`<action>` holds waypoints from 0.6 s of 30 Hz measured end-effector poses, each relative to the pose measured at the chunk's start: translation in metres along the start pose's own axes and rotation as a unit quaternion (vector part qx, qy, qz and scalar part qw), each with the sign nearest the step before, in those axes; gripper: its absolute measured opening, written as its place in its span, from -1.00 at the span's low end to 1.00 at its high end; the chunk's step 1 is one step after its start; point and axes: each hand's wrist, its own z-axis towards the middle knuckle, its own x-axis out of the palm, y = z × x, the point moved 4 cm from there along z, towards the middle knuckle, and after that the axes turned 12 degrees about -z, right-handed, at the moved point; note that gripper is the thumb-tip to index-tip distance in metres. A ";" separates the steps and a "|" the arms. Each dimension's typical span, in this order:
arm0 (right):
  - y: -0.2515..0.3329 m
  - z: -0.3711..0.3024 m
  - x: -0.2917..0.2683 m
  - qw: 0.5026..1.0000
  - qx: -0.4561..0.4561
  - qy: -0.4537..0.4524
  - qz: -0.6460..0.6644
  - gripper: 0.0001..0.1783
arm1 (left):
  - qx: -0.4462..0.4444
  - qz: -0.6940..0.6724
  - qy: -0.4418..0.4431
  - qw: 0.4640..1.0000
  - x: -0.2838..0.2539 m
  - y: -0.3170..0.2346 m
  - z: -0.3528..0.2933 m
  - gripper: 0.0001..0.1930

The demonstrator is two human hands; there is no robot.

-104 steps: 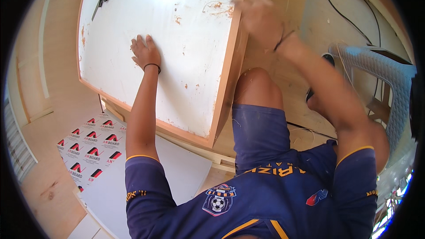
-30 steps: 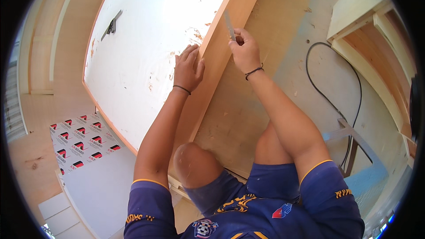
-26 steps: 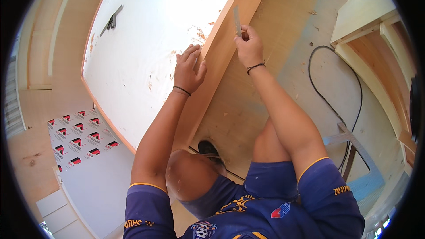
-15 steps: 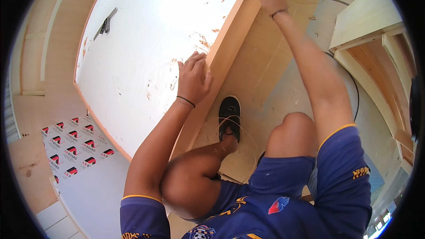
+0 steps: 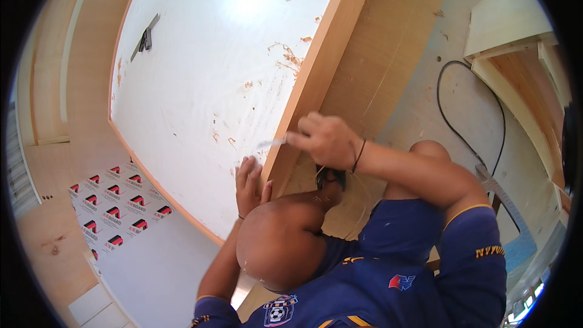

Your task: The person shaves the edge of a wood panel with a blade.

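Note:
A large white panel with an orange-brown wood edge lies in front of me. My left hand rests on its near right corner, fingers spread over the white face and edge. Just beyond it, my right hand is closed around a thin, pale, blade-like tool. Motion smears the tool, which points left across the wood edge, so its exact kind is unclear. Curly brown shavings lie scattered along the panel near this edge.
A thin dark tool lies on the panel's far left. Right of me are a black cable, an open wooden frame and a blue-grey handled piece. Printed sheeting covers a board at left.
My right hand has swung from the far end of the wood edge back toward me, beside my left hand. My left hand has drawn nearer along the edge.

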 end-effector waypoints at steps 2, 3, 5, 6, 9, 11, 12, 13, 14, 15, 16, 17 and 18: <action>-0.046 0.028 -0.008 0.998 0.025 -0.052 -0.025 -0.65 | -0.039 0.005 -0.037 0.999 -0.004 -0.005 -0.008 -0.66; -0.098 0.042 -0.016 0.986 0.119 -0.108 -0.033 -0.65 | -0.037 0.007 -0.040 0.998 -0.006 -0.007 -0.007 -0.69; -0.203 0.075 -0.051 0.953 0.238 -0.171 -0.082 -0.65 | -0.030 0.006 -0.042 0.999 -0.002 -0.008 -0.003 -0.74; -0.268 0.077 -0.065 0.937 0.158 -0.233 -0.207 -0.66 | -0.022 -0.003 -0.035 0.999 0.006 -0.010 0.004 -0.75; -0.290 0.094 -0.075 0.921 0.211 -0.193 -0.263 -0.73 | -0.023 -0.007 -0.035 0.999 0.006 -0.007 0.003 -0.77; -0.279 0.081 -0.054 0.920 0.125 -0.161 -0.335 -0.61 | -0.021 -0.021 -0.032 0.999 0.007 -0.004 0.002 -0.77; -0.262 0.065 -0.033 0.928 0.093 -0.119 -0.341 -0.55 | -0.025 -0.023 -0.029 0.999 0.008 -0.002 0.001 -0.77; -0.213 0.060 -0.010 0.937 0.072 -0.114 -0.322 -0.50 | -0.032 -0.011 -0.038 0.999 -0.001 -0.003 -0.002 -0.76; -0.154 0.056 -0.005 0.962 0.052 -0.112 -0.244 -0.54 | -0.036 -0.004 -0.046 0.998 -0.007 -0.005 -0.003 -0.76; -0.098 0.047 -0.006 0.979 0.036 -0.104 -0.170 -0.58 | -0.034 -0.005 -0.047 0.998 -0.008 -0.006 -0.003 -0.76; -0.045 0.035 -0.007 0.991 0.024 -0.091 -0.100 -0.61 | -0.030 -0.010 -0.045 0.998 -0.005 -0.005 -0.002 -0.76; -0.017 0.015 0.004 0.991 0.041 -0.070 -0.110 -0.65 | -0.020 -0.022 -0.038 0.999 0.004 -0.006 0.004 -0.76; 0.010 0.006 0.015 0.997 0.014 -0.055 -0.044 -0.68 | -0.012 -0.019 -0.040 0.999 0.003 -0.002 0.004 -0.77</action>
